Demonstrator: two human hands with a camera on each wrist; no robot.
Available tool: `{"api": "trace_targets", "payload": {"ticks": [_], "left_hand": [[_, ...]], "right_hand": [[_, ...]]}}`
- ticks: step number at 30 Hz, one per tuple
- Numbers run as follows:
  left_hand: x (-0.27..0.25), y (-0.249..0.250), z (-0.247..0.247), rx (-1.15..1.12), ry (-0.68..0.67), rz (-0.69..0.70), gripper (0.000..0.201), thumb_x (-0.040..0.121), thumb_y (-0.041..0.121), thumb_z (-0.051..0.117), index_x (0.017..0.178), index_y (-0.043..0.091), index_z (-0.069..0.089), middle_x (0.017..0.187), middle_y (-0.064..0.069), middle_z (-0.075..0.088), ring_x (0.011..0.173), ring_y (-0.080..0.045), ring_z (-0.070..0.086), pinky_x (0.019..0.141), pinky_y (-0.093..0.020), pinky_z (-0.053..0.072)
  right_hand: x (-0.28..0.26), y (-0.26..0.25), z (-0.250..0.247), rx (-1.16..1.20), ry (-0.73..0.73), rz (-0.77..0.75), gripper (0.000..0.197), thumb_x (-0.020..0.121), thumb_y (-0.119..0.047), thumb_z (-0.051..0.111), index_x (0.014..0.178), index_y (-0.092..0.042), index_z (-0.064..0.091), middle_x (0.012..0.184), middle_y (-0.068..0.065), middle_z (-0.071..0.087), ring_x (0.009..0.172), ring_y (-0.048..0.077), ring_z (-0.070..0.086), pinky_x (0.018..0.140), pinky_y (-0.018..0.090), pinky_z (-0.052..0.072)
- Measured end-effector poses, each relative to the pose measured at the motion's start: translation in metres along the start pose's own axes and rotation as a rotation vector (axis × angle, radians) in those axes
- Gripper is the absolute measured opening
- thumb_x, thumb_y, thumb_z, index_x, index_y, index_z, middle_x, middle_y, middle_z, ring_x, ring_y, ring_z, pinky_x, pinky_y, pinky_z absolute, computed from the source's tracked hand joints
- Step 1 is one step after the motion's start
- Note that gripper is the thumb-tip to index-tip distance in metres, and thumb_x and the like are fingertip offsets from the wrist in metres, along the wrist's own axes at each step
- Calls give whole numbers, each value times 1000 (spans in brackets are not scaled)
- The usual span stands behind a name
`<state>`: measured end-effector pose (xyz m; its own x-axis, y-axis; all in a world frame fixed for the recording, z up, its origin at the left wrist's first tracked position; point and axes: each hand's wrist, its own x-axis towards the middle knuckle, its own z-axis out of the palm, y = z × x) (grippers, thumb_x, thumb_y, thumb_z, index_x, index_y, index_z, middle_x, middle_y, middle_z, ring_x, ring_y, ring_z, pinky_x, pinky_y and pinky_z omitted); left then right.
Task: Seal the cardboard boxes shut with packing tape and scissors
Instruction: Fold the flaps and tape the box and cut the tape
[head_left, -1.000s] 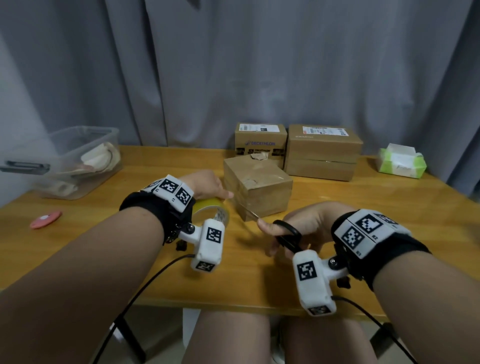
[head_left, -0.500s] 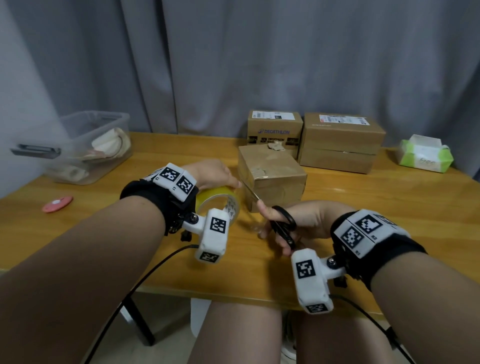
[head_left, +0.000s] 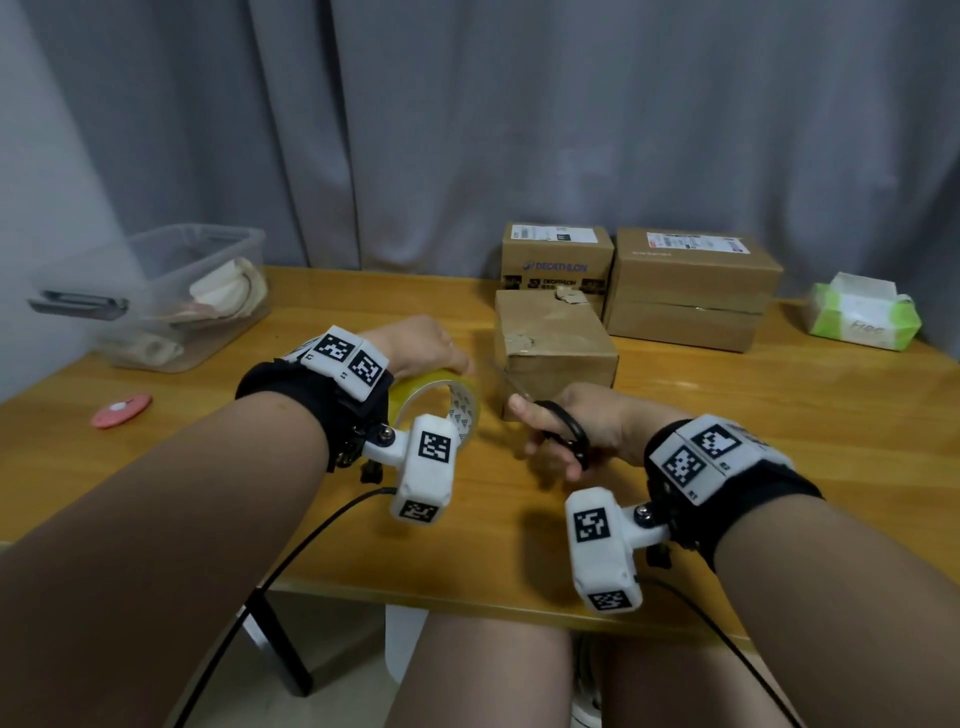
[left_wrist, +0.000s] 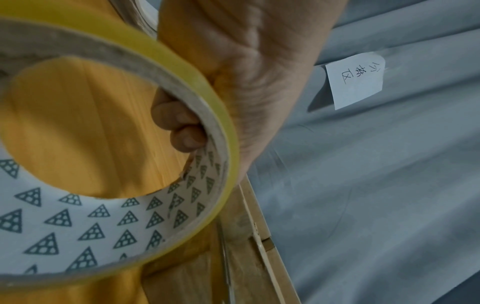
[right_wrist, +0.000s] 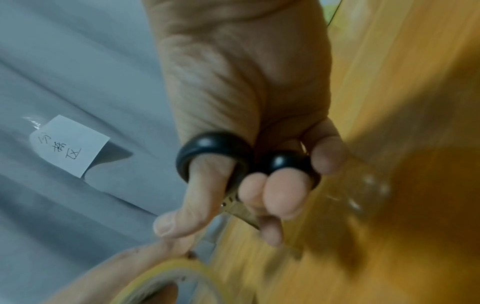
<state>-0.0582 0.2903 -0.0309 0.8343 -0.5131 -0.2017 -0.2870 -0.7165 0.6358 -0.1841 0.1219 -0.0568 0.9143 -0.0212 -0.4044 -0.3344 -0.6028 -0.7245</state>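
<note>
Pointing up-left toward the tape roll (head_left: 441, 395), scissors (head_left: 540, 415) in right hand (head_left: 587, 431).

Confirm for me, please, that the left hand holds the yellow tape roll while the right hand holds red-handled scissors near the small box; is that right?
Not quite: the scissors have black handles, not red, as the right wrist view shows, with the right hand gripping them through the loops. The rest stands: the left hand holds the yellow tape roll near the small box.
</note>
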Motion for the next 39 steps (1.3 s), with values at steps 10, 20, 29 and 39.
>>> {"api": "trace_targets", "payload": {"ticks": [10,20,29,39], "left_hand": [[-5,-1,8,-101,96,99,16,88,22,65,79,10,59,59,4,57,39,-1,50,49,-18,40],[0,14,26,-95,195,262,24,88,27,65,73,10,57,93,-7,69,83,-15,62,80,-31,49],[1,7,28,-162,280,235,20,90,25,62,79,9,57,70,1,57,67,-5,53,67,-22,38],[-3,-1,25,-217,274,202,26,89,32,63,87,6,60,68,1,54,58,-8,47,53,-20,37]], "right_hand": [[-12,3,-30,-759,74,339,44,83,-52,67,66,-12,60,49,-3,61,49,14,57,60,28,49],[-4,-3,-19,-896,104,215,47,89,-31,67,125,-5,53,91,6,60,61,15,51,52,22,42],[-4,-15,-35,-838,571,-121,21,94,-37,53,80,-21,57,77,-3,57,71,19,56,49,25,37],[68,-11,-31,-834,650,-100,45,99,-24,44,140,-10,37,150,10,35,138,27,32,115,40,22]]}}
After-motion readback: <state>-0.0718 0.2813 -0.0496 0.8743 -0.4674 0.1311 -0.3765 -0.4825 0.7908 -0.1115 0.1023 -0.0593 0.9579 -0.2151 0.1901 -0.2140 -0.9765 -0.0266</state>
